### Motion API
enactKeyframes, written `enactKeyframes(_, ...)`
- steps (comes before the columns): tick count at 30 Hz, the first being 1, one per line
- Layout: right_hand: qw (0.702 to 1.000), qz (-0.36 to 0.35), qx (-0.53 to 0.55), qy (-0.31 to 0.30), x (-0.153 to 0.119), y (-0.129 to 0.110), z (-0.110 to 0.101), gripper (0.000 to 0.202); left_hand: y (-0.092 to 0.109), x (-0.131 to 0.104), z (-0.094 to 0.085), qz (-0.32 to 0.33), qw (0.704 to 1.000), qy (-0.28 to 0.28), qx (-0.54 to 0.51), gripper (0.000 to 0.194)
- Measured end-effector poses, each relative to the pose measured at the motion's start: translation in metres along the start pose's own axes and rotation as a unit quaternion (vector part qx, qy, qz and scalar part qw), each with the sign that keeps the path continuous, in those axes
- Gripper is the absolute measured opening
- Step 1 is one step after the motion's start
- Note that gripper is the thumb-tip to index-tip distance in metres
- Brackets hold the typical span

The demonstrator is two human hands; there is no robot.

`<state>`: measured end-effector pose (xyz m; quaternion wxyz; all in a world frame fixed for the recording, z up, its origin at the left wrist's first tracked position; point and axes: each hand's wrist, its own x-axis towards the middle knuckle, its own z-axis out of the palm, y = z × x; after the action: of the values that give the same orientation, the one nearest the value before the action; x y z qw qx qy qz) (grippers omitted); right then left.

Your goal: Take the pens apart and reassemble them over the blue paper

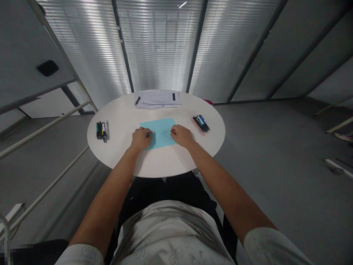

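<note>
The blue sheet [161, 141] lies flat on the round white tabletop [120, 111], b/w the person's 2 hands. The L hand [140, 138] rests on its left side, w/ fingers curled round a small dark thing [148, 134], maybe a pen; it's too small to be sure. The R hand [182, 135] rests on its right side, fingers bent in, but I can't tell if they grip anything. Having 1 hand on each side prob. helps stop the sheet sliding & leaves the middle easy to see.

A bunch of markers [101, 131] lies off to the left, & a pile of pens [201, 124] w/ something pink [203, 134] by it lies off to the right. They're prob. there to be easy to reach but not in the way. White papers [156, 100] sit at the far edge, w/ 1 dark stick [137, 100] on top.

Both bunches are near the tabletop's round edge, so a bump could roll 1 off. The L hand has a wide gap b/w it & the markers. The R hand is nearer the pens, so it has less side room. There's a bare strip b/w sheet & papers, & another b/w sheet & near edge.
</note>
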<state>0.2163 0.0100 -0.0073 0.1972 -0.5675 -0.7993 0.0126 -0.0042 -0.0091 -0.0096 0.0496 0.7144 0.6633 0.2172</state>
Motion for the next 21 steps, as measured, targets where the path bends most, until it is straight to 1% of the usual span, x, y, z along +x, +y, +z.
enactKeyframes(2,1.0,0.002,0.0,-0.002,0.0,0.002,0.0,0.016,0.0,-0.001,-0.003,-0.015,0.999,0.033,-0.006,0.03)
enactKeyframes(4,1.0,0.007,0.0,-0.005,0.0,0.003,-0.001,0.016,0.0,-0.003,-0.007,-0.047,0.995,0.092,-0.002,0.03)
enactKeyframes(7,1.0,0.012,-0.001,-0.008,0.001,0.002,-0.001,0.017,-0.002,-0.008,-0.013,-0.125,0.973,0.194,0.026,0.032)
enactKeyframes(9,1.0,0.015,0.002,-0.012,0.0,0.002,-0.001,0.018,-0.005,-0.01,-0.015,-0.172,0.955,0.237,0.055,0.036)
enactKeyframes(10,1.0,0.017,0.004,-0.015,0.0,0.002,-0.002,0.018,-0.006,-0.011,-0.015,-0.19,0.948,0.247,0.07,0.039)
enactKeyframes(12,0.999,0.022,0.01,-0.02,0.0,0.002,-0.002,0.018,-0.008,-0.011,-0.014,-0.218,0.943,0.237,0.09,0.044)
enactKeyframes(15,0.999,0.023,0.015,-0.022,0.0,0.003,-0.001,0.018,-0.012,-0.009,-0.009,-0.249,0.951,0.161,0.091,0.046)
enactKeyframes(17,0.999,0.021,0.016,-0.02,0.0,0.004,-0.001,0.018,-0.013,-0.008,-0.007,-0.255,0.956,0.116,0.089,0.044)
enactKeyframes(19,0.999,0.021,0.019,-0.02,0.001,0.004,-0.001,0.018,-0.013,-0.007,-0.007,-0.252,0.958,0.109,0.087,0.043)
enactKeyframes(21,0.999,0.024,0.021,-0.025,0.001,0.004,-0.002,0.018,-0.013,-0.007,-0.008,-0.245,0.956,0.135,0.084,0.043)
